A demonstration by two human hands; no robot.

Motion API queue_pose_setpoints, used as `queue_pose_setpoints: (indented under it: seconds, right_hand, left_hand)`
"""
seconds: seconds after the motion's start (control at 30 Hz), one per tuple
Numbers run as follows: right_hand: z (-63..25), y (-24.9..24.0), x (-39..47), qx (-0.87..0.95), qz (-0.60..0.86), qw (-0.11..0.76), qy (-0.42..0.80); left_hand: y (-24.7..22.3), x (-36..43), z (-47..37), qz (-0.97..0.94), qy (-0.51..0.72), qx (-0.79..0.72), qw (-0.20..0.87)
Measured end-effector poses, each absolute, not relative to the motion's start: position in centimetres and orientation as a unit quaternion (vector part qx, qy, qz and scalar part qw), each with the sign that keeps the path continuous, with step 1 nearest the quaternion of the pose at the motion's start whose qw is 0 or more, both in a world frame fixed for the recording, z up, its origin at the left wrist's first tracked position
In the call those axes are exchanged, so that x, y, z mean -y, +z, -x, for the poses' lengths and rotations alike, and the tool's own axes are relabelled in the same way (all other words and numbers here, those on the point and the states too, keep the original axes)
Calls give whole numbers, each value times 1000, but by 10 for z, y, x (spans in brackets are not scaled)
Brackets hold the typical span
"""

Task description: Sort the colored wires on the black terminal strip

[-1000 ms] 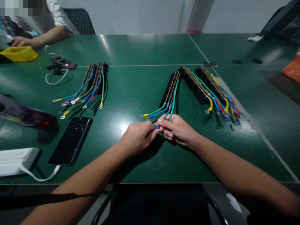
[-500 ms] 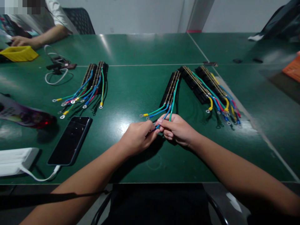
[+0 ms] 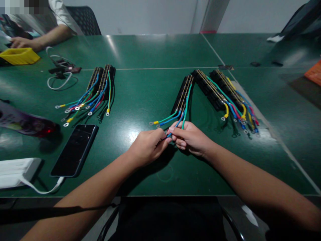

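Both hands meet at the near end of a black terminal strip (image 3: 181, 95) with brass-coloured rails and coloured wires. My left hand (image 3: 150, 145) pinches the end of a blue wire (image 3: 178, 122); the wire's tip is hidden by the fingers. Thumb and fingers of my right hand (image 3: 190, 138) close on the same blue wire, just beside the left fingertips. A green wire (image 3: 186, 112) runs down behind the right fingers. Left of them, a green wire with a yellow sleeve (image 3: 155, 123) and a blue wire (image 3: 167, 122) lie loose, each ending in a ring terminal.
Two wired strips (image 3: 105, 82) lie to the left, two more (image 3: 209, 90) to the right. A phone (image 3: 75, 150) on a white power bank (image 3: 20, 172), a bottle (image 3: 25, 120) and a cable (image 3: 60, 83) occupy the left side. Beyond them, another person's hand (image 3: 21, 43) is near a yellow bin (image 3: 21, 56).
Almost nothing differs. Both hands keep their pinch on the blue wire in the same place, and the view has shifted very slightly.
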State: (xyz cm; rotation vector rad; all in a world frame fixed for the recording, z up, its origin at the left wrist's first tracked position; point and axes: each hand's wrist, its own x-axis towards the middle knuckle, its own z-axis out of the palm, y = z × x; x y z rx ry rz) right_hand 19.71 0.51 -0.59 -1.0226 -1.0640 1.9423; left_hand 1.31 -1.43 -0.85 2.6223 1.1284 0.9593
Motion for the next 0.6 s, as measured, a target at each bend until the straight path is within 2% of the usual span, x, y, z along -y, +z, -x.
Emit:
queue_pose_setpoints:
  seconds: [0.6]
  right_hand:
    - [-198, -6, -6, 412, 389, 342, 749]
  left_hand:
    - [-7, 15, -13, -869, 308, -380, 75]
